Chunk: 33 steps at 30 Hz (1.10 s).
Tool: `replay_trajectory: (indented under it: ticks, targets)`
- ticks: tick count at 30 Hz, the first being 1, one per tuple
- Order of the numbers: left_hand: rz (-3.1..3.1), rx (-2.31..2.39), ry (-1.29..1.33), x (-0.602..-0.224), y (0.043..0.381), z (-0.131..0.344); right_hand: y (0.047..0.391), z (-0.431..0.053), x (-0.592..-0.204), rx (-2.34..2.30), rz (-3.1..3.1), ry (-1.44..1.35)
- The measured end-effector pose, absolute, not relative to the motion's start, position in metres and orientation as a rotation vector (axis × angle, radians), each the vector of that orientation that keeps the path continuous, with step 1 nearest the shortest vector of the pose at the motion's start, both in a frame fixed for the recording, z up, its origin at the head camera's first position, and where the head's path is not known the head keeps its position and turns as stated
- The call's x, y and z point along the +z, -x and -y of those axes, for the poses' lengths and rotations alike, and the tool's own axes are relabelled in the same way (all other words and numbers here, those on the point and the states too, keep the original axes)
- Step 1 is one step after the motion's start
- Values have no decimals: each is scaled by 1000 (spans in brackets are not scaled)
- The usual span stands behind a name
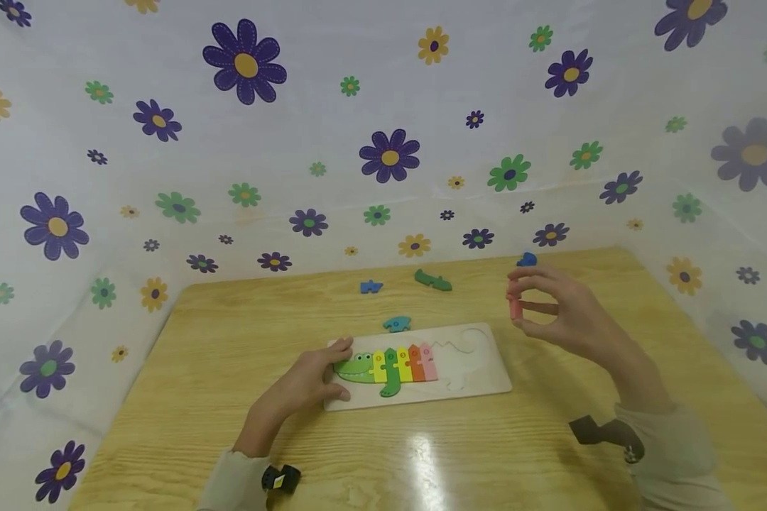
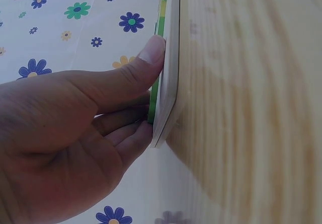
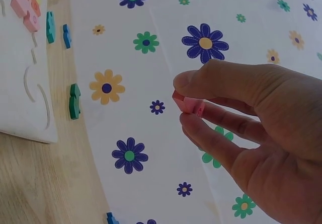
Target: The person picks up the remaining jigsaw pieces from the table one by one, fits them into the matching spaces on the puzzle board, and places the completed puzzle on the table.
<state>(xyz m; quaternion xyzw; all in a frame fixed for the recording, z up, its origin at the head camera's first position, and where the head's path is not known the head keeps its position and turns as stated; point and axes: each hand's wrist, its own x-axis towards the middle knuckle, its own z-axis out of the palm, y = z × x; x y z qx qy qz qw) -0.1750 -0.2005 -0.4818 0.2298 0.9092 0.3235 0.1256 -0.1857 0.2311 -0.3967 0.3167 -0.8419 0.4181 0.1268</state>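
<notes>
A light wooden puzzle board (image 1: 479, 376) lies on the table, with a green crocodile head (image 1: 356, 367) and several coloured, numbered pieces set in its left part. Recessed outlines show bare wood on its right part. My left hand (image 1: 307, 380) rests on the board's left end. In the left wrist view its thumb (image 2: 151, 53) lies straight on the top face, and the other fingers touch beside the green piece. Raised beyond the board's right end, my right hand (image 1: 565, 309) pinches a pink puzzle piece (image 1: 514, 301) between thumb and fingertips.
Loose on the table behind the board lie a teal piece (image 1: 397, 324), a blue piece (image 1: 371, 287) and a long green piece (image 1: 433, 280). Another blue piece (image 1: 527, 260) is near the back edge, behind my right hand. Flower-printed white cloth (image 1: 319, 128) encloses the wooden table (image 1: 230, 319).
</notes>
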Motion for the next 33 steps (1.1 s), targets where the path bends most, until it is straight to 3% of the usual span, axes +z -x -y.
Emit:
replay_trajectory:
  ticks: [33]
  targets:
    - [-2650, 938, -682, -486, 176, 201, 185, -217, -401, 1240, 2505, -972]
